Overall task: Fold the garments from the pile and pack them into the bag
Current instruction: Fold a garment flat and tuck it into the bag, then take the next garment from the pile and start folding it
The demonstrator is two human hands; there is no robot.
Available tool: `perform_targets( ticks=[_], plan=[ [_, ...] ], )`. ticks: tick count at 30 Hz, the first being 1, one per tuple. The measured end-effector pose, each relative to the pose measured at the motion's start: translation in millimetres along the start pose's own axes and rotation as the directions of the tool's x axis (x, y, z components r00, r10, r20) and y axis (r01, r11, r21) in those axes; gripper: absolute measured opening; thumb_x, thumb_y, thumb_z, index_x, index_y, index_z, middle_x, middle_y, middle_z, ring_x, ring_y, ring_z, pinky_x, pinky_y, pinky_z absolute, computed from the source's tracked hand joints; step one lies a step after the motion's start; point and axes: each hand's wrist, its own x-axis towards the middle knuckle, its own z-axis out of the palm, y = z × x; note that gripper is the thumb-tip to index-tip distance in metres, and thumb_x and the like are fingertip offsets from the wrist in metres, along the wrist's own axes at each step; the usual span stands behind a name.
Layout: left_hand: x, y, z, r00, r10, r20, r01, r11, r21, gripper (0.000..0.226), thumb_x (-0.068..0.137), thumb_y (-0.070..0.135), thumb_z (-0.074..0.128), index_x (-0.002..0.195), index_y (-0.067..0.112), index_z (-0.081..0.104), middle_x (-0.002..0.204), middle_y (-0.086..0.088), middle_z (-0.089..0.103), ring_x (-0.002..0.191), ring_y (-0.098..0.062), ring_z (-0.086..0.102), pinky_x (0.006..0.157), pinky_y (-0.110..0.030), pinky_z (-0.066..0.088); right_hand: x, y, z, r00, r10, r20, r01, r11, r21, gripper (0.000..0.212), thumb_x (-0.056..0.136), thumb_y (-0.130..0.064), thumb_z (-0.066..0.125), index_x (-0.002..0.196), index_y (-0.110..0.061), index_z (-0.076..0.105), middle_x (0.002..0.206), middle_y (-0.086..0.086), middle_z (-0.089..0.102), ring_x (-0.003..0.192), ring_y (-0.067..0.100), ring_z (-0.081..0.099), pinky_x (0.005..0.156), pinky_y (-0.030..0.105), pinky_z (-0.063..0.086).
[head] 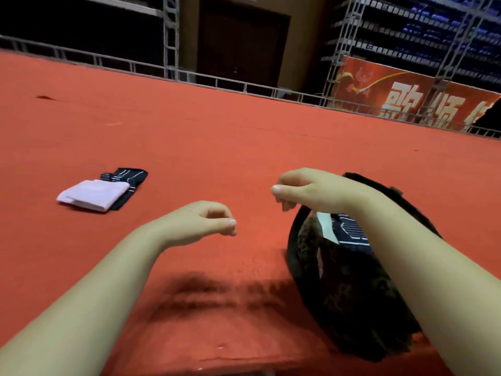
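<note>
A dark patterned bag (pixel 349 289) stands open on the red surface at the right, with a folded black-and-white garment (pixel 349 230) showing inside it. A folded white garment (pixel 93 195) lies to the left, stacked on a folded black garment with white stripes (pixel 130 176). My left hand (pixel 202 221) hovers over the red surface left of the bag, fingers loosely curled, holding nothing. My right hand (pixel 303 189) hangs above the bag's left rim, fingers loosely curled down, empty.
The red carpeted surface (pixel 217 131) stretches far back to a low metal railing (pixel 217 80). Its front edge runs just below my forearms. Metal trusses and a red banner (pixel 406 96) stand beyond the railing.
</note>
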Motion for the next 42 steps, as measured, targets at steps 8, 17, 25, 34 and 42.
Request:
perform_targets(
  ticks=[8, 17, 25, 34, 42],
  plan=[
    [-56, -158, -61, 0.925, -0.326, -0.196, 0.315, 0.945, -0.085, 0.029, 0.089, 0.039, 0.059, 0.086, 0.012, 0.068, 0.093, -0.005, 0.071, 0.085, -0.017, 0.063, 0.087, -0.034, 0.046, 157, -52, 132, 0.973, -0.057, 0.225, 0.023, 0.988, 0.153, 0.033, 0.097, -0.036, 0.048, 0.097, -0.008, 0.066, 0.096, 0.003, 0.07, 0.094, 0.019, 0.063, 0.093, 0.038, 0.047],
    [-64, -252, -131, 0.724, -0.525, -0.448, 0.395, 0.847, -0.355, 0.025, 0.095, 0.033, 0.05, 0.081, 0.014, 0.058, 0.086, -0.003, 0.069, 0.075, -0.015, 0.068, 0.052, -0.024, 0.044, 260, -60, 265, 0.998, -0.04, -0.043, 0.053, 0.939, 0.34, 0.015, 0.09, -0.033, 0.061, 0.084, -0.02, 0.06, 0.072, -0.009, 0.057, 0.064, 0.008, 0.051, 0.067, 0.027, 0.042],
    [-63, -288, -151, 0.368, -0.427, -0.826, 0.186, 0.904, -0.384, 0.023, 0.086, 0.038, 0.057, 0.075, 0.019, 0.055, 0.075, 0.0, 0.061, 0.068, -0.022, 0.059, 0.059, -0.037, 0.051, 358, -117, 294, 0.96, 0.186, -0.21, -0.004, 0.757, 0.654, 0.05, 0.085, -0.048, 0.062, 0.123, -0.02, 0.047, 0.106, -0.005, 0.059, 0.097, 0.014, 0.058, 0.085, 0.032, 0.045],
    [-61, -286, -149, 0.403, -0.408, -0.819, 0.2, 0.913, -0.356, 0.007, 0.087, 0.031, 0.06, 0.086, 0.024, 0.058, 0.077, 0.01, 0.057, 0.07, -0.011, 0.055, 0.074, -0.041, 0.05, 428, -134, 285, 0.997, 0.07, -0.012, -0.057, 0.888, 0.456, 0.063, 0.081, -0.049, 0.065, 0.131, -0.016, 0.045, 0.122, -0.001, 0.054, 0.105, 0.016, 0.055, 0.084, 0.029, 0.044],
    [-62, -286, -145, 0.382, -0.434, -0.816, 0.213, 0.9, -0.379, 0.042, 0.083, 0.036, 0.065, 0.119, 0.022, 0.048, 0.114, 0.005, 0.057, 0.099, -0.008, 0.057, 0.088, -0.042, 0.05, 413, -135, 268, 0.983, 0.052, 0.173, -0.119, 0.907, 0.404, 0.023, 0.084, -0.033, 0.066, 0.078, -0.02, 0.048, 0.067, -0.002, 0.051, 0.05, 0.01, 0.042, 0.041, 0.02, 0.031]
  ],
)
